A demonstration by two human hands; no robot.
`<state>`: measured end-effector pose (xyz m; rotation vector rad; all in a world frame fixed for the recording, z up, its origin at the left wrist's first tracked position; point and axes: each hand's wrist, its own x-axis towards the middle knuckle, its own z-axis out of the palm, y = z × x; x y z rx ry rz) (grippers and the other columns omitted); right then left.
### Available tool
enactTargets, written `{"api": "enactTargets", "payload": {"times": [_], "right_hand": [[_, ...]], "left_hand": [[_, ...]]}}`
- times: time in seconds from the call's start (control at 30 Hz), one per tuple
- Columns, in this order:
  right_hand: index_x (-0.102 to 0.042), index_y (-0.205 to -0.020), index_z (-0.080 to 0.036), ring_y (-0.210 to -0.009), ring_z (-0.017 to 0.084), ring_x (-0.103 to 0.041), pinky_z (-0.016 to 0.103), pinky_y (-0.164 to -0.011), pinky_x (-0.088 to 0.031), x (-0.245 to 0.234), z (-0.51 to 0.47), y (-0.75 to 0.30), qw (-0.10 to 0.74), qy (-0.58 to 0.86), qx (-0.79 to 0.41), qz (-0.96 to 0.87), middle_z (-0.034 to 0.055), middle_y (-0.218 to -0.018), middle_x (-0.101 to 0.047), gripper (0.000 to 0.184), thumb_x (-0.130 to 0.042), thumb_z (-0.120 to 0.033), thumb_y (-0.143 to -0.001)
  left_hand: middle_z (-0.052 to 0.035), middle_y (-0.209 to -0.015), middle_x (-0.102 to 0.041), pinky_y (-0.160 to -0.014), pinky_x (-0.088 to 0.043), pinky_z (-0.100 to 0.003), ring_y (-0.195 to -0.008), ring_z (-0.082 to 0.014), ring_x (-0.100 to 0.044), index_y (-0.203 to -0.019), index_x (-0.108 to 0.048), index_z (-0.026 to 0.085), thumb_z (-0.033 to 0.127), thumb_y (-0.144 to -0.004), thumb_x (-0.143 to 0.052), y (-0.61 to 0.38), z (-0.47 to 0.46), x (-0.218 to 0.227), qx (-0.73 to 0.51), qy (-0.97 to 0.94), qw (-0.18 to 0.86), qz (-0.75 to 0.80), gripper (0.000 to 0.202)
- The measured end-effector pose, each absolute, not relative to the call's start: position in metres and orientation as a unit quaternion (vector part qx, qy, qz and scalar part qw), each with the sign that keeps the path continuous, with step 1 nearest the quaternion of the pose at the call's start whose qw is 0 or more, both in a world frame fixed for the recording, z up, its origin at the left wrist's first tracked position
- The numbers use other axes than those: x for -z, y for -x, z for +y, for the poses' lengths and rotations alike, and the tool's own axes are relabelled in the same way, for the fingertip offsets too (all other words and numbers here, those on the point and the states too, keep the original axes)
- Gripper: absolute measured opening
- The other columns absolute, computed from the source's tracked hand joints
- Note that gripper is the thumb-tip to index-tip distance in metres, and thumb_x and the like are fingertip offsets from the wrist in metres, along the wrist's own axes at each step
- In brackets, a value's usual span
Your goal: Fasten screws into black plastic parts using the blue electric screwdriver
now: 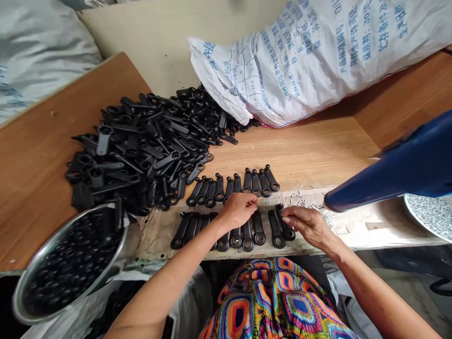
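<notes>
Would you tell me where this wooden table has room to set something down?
Bare wood lies between the white woven sack and the upper row of black plastic levers, and left of the black lever heap. Crowded around left hand and right hand.

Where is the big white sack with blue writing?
In the head view, the white sack lies at the top right of the wooden table, its corner right beside the pile of black parts.

L hand (238,210), R hand (308,225) curled
</notes>
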<state>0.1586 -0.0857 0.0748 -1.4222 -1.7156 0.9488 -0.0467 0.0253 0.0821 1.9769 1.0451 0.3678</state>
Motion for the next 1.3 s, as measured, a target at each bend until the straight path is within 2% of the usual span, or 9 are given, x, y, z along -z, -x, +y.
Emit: {"api": "enactTargets", "payload": {"times": [0.17,0.33,0.5,0.63,0.8,0.93,1.1,1.2,1.3], "right_hand": [[-0.061,-0.082,-0.016,-0.059,0.008,-0.048,0.020,-0.053,-0.039,-0.075,-0.082,-0.159,0.358,0.541,-0.416,-0.637,0.0001,-0.070,-0.056,0.024,-0.051,-0.036,-0.089],[-0.064,-0.074,-0.014,-0.053,0.009,-0.048,0.021,-0.048,-0.040,-0.081,-0.079,-0.158,0.389,0.540,-0.536,-0.519,-0.0011,-0.061,-0.053,0.025,-0.061,-0.038,-0.080],[-0.068,-0.075,-0.012,-0.053,0.012,-0.054,0.022,-0.045,-0.044,-0.079,-0.077,-0.155,0.468,0.507,-0.612,-0.388,0.0020,-0.060,-0.059,0.024,-0.073,-0.035,-0.070],[-0.069,-0.071,-0.013,-0.051,0.011,-0.055,0.020,-0.046,-0.044,-0.076,-0.078,-0.141,0.527,0.489,-0.617,-0.320,0.0034,-0.061,-0.062,0.022,-0.076,-0.033,-0.066],[-0.071,-0.073,-0.013,-0.056,0.009,-0.058,0.019,-0.055,-0.050,-0.074,-0.083,-0.115,0.581,0.468,-0.606,-0.274,0.0023,-0.065,-0.064,0.021,-0.076,-0.033,-0.067],[-0.072,-0.073,-0.012,-0.058,0.011,-0.060,0.021,-0.058,-0.053,-0.073,-0.090,-0.102,0.612,0.443,-0.612,-0.234,0.0040,-0.067,-0.065,0.025,-0.076,-0.036,-0.067],[-0.073,-0.075,-0.014,-0.057,0.010,-0.061,0.021,-0.057,-0.055,-0.071,-0.096,-0.096,0.648,0.416,-0.612,-0.180,0.0040,-0.069,-0.066,0.023,-0.079,-0.034,-0.064],[-0.073,-0.079,-0.014,-0.062,0.011,-0.062,0.021,-0.059,-0.055,-0.068,-0.099,-0.095,0.648,0.406,-0.617,-0.184,0.0054,-0.072,-0.068,0.024,-0.077,-0.034,-0.067],[-0.072,-0.093,-0.017,-0.072,0.015,-0.064,0.022,-0.058,-0.054,-0.067,-0.107,-0.102,0.639,0.411,-0.618,-0.202,0.0068,-0.084,-0.069,0.032,-0.078,-0.032,-0.065]], "left_hand": [[0.0016,-0.061,-0.060,-0.055,-0.037,-0.018,-0.057,-0.0092,-0.051,-0.073,-0.069,0.016,0.007,-0.069,-0.051,0.042,0.028,-0.081,-0.128,-0.806,0.402,0.415,0.020],[0.0036,-0.054,-0.055,-0.053,-0.032,-0.019,-0.052,-0.0080,-0.045,-0.069,-0.068,0.016,0.007,-0.068,-0.053,0.044,0.028,-0.088,-0.134,-0.819,0.374,0.413,0.018],[0.0027,-0.066,-0.062,-0.058,-0.036,-0.019,-0.059,-0.0074,-0.050,-0.069,-0.066,0.016,0.010,-0.077,-0.054,0.048,0.012,-0.107,-0.189,-0.833,0.361,0.373,0.015],[-0.0002,-0.075,-0.066,-0.070,-0.045,-0.020,-0.071,-0.0094,-0.059,-0.081,-0.064,0.015,0.010,-0.081,-0.056,0.042,-0.019,-0.108,-0.320,-0.847,0.334,0.263,0.010],[-0.0065,-0.090,-0.067,-0.078,-0.049,-0.029,-0.082,-0.0153,-0.061,-0.104,-0.060,0.013,0.007,-0.082,-0.053,0.032,-0.041,-0.093,-0.378,-0.881,0.178,0.221,0.024],[-0.0076,-0.091,-0.067,-0.078,-0.050,-0.031,-0.083,-0.0174,-0.061,-0.107,-0.058,0.011,0.003,-0.078,-0.055,0.034,-0.041,-0.088,-0.385,-0.892,0.107,0.212,0.030],[-0.0080,-0.094,-0.068,-0.082,-0.050,-0.029,-0.087,-0.0167,-0.062,-0.112,-0.055,0.011,0.001,-0.078,-0.054,0.035,-0.044,-0.089,-0.383,-0.897,0.088,0.201,0.035],[-0.0079,-0.090,-0.068,-0.079,-0.050,-0.026,-0.083,-0.0153,-0.063,-0.109,-0.056,0.010,0.002,-0.080,-0.053,0.033,-0.045,-0.090,-0.380,-0.897,0.082,0.210,0.031],[-0.0035,-0.080,-0.067,-0.072,-0.049,-0.023,-0.072,-0.0122,-0.062,-0.102,-0.057,0.013,0.007,-0.082,-0.052,0.032,-0.038,-0.092,-0.370,-0.886,0.129,0.248,0.021]]}}
